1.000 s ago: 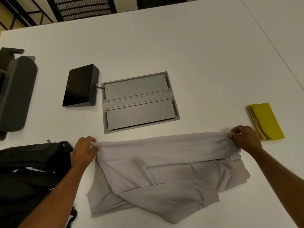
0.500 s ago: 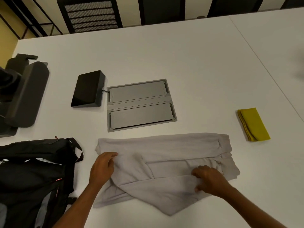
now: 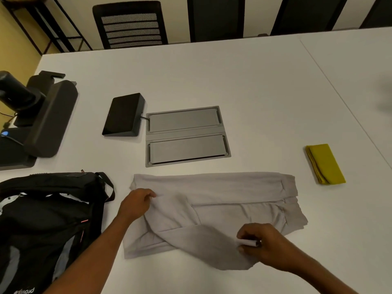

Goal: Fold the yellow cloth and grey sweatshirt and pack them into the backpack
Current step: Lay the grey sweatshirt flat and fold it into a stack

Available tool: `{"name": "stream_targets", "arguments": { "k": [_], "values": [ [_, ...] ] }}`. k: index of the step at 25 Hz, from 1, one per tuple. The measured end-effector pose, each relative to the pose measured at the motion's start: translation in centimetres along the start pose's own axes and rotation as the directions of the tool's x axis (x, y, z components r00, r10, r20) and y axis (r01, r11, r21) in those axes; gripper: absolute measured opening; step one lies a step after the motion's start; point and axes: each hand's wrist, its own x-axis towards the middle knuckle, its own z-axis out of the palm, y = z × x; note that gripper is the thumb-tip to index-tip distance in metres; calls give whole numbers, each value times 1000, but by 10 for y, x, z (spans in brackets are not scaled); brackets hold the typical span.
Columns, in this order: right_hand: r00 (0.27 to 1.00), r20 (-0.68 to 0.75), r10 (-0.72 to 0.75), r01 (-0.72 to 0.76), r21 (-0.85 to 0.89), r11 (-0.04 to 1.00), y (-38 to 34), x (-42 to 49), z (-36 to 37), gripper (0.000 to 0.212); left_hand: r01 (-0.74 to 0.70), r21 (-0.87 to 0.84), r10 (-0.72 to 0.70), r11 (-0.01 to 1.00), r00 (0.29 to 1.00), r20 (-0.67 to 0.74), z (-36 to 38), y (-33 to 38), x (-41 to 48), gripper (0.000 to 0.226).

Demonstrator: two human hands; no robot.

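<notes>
Two hands are laid on one grey sweatshirt, which is spread, partly folded, on the near middle of the white table. The left hand is curled, and soft fabric is pinched between thumb and fingertips near the garment's left edge. The right hand is curled round a bunched piece of sleeve at the near edge. One yellow cloth is laid folded into a narrow rectangle, well apart to the right. One black backpack is slumped at the left, near the sweatshirt. Beyond are seen one black wedge-shaped box, one grey metal panel with two flat lids, one dark device and one mesh-backed chair.
</notes>
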Motion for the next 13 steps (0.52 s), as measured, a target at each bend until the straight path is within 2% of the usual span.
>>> {"name": "stream_targets", "arguments": {
  "k": [4,6,7,9,11,13],
  "values": [
    [996,-60,-73,84,207,975,-46,3,-11,9,8,-51,-5,999,999,53,-10,15,20,18],
    [982,-187,29,52,411,910,-51,9,-35,5,53,-84,-44,995,994,100,-16,22,27,14],
    [951,-286,118,47,511,858,-46,13,-49,5,100,-129,-83,987,988,131,-19,24,30,22],
    [827,-459,325,36,620,784,-16,21,-79,11,179,-226,-142,958,975,171,-26,27,37,48],
    [709,-496,501,-40,681,731,36,31,-100,17,211,-242,-167,947,968,190,-29,30,47,75],
    [619,-453,641,-185,710,680,98,43,-108,23,233,-153,-194,960,953,233,-32,38,57,79]
  ]
}}
